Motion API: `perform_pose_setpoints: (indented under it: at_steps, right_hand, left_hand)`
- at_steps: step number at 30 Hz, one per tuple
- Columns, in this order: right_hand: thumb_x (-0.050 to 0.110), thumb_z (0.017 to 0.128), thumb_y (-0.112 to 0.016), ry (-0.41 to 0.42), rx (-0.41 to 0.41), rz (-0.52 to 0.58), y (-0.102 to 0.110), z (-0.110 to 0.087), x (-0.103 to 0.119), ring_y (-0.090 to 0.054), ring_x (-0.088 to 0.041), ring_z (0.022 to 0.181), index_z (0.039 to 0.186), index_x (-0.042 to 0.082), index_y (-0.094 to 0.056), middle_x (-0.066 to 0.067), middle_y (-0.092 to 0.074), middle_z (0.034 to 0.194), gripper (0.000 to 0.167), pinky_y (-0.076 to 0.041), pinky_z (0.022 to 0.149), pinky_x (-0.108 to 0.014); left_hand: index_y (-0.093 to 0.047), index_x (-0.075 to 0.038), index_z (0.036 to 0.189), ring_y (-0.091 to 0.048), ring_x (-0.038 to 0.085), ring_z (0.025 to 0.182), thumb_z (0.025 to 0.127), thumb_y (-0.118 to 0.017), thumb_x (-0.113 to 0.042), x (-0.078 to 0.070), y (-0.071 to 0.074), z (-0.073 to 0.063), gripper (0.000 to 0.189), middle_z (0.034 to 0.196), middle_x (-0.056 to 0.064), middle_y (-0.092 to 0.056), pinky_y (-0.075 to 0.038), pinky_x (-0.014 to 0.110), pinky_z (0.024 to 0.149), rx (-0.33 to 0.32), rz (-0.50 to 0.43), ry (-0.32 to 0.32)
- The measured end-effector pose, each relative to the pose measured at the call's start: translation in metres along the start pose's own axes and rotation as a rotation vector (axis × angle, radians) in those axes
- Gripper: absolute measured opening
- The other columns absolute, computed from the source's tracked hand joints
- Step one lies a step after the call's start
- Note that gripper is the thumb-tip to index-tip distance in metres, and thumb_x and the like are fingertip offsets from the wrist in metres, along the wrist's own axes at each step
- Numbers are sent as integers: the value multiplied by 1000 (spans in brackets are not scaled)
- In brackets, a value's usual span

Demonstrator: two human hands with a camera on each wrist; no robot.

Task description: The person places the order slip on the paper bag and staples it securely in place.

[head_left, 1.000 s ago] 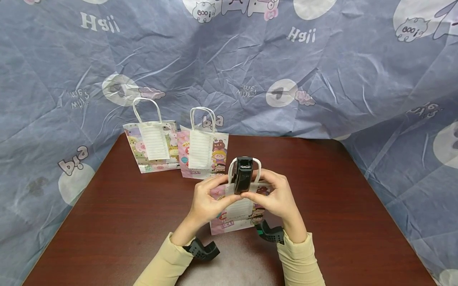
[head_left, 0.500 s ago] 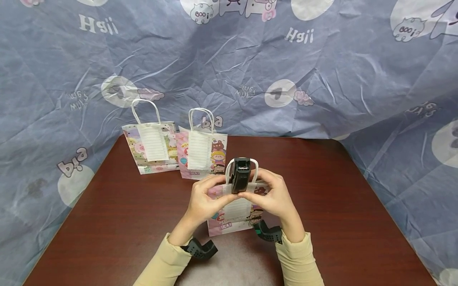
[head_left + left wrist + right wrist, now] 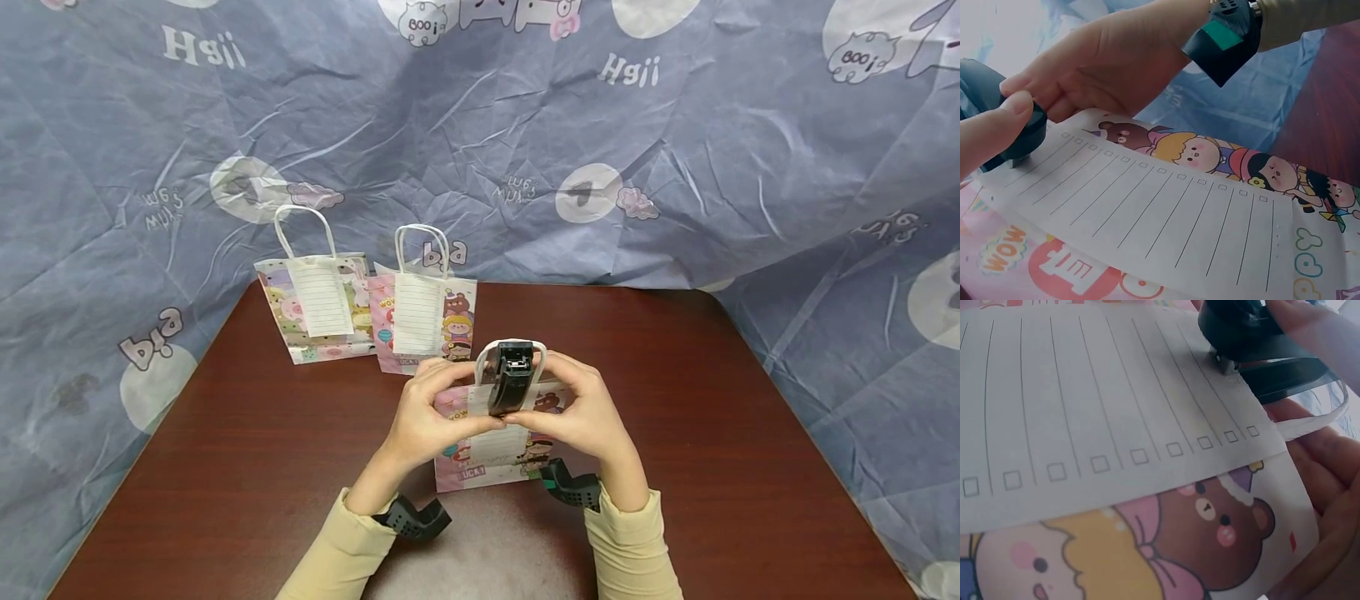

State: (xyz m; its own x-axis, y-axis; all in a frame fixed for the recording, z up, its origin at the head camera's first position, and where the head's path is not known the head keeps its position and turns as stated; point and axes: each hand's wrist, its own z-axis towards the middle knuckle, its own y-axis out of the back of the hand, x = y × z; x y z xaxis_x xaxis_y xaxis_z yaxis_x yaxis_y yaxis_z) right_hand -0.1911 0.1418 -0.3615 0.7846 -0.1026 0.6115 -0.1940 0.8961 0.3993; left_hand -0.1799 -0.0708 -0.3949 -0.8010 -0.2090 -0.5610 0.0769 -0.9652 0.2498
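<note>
Both hands are at a black stapler [image 3: 512, 382] over the top edge of a pink cartoon paper bag [image 3: 456, 477]. My left hand [image 3: 429, 414] and my right hand [image 3: 583, 414] grip it from either side, thumbs meeting at its near end and fingers behind the bag. A lined checklist sheet [image 3: 1160, 206] lies on the bag's front. In the right wrist view the stapler's head [image 3: 1238, 337] sits on the sheet's top edge, its base behind. Around the stapler loops the bag's white handle [image 3: 543, 354].
At the back left of the brown table [image 3: 675, 400] stand two more bags: a multicoloured one [image 3: 281, 304] and a pink one [image 3: 459, 325]. Each has a white handle and a lined sheet on its front. Behind the table hangs a blue-grey printed cloth [image 3: 465, 117].
The stapler has dipped slightly toward me and its top has tilted a little. Both hands keep their grip, and the bags at the back stay in place.
</note>
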Motion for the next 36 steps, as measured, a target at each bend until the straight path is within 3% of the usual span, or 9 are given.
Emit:
perform_pose_setpoints:
  at_steps: [4,6,10,13,16,20,25,29,36]
  right_hand:
    - [-4,55,-88,6,5,21,1,0,0,-61,-15,97,112,6,-65,-2,-65,109,62,-49,77,-25]
    - [-6,53,-87,15,7,25,1,1,2,-60,-14,95,111,7,-65,-1,-66,106,63,-47,79,-24]
    - [-13,50,-85,58,2,31,1,5,10,-59,-12,92,110,6,-65,-1,-65,102,66,-45,80,-24]
    - [-16,50,-83,61,-12,41,1,5,12,-59,-12,94,111,5,-64,0,-65,104,67,-44,82,-24]
    - [-17,50,-83,44,-32,38,3,3,8,-59,-14,99,112,4,-64,0,-65,108,68,-43,87,-26]
    - [-13,52,-85,39,-53,19,5,0,2,-60,-15,100,111,5,-64,-1,-66,108,65,-43,89,-28]
    - [-9,53,-85,56,-67,6,4,1,2,-61,-15,97,112,6,-64,-1,-66,106,64,-44,88,-27]
    - [-7,54,-85,68,-77,3,2,2,5,-60,-15,97,113,5,-64,-2,-66,106,63,-43,88,-27]
    - [2,58,-88,99,-118,42,-3,1,10,-60,-16,99,110,1,-64,-4,-65,107,57,-45,87,-27]
  left_hand:
    - [-65,-5,114,-56,22,98,52,-92,-16,-1,3,-1,69,106,6,-68,-44,36,84,29,-34,26]
    - [-65,-3,115,-57,23,99,57,-90,-13,-1,4,-2,64,107,8,-67,-46,35,84,25,-70,39]
    - [-66,2,108,-61,23,94,73,-78,-2,-2,4,-1,37,101,13,-68,-49,33,82,-25,-125,34]
    - [-65,2,108,-62,21,85,78,-72,4,-3,3,0,31,95,13,-68,-50,29,76,-83,-140,21]
    - [-62,2,111,-61,21,84,81,-72,-3,-4,1,2,31,100,14,-66,-50,28,74,-148,-133,-34]
    - [-61,2,105,-60,26,92,86,-69,-17,-9,-1,7,29,108,18,-63,-47,32,80,-243,-33,-184]
    - [-67,0,87,-58,27,81,85,-70,-15,-18,-1,13,16,89,14,-62,-45,32,73,-352,104,-363]
    - [-70,1,83,-56,25,73,84,-70,-13,-22,-1,15,14,81,12,-61,-45,31,66,-349,112,-421]
    - [-69,2,89,-59,23,74,85,-70,-18,-26,-4,14,21,85,13,-64,-45,27,63,-279,81,-431]
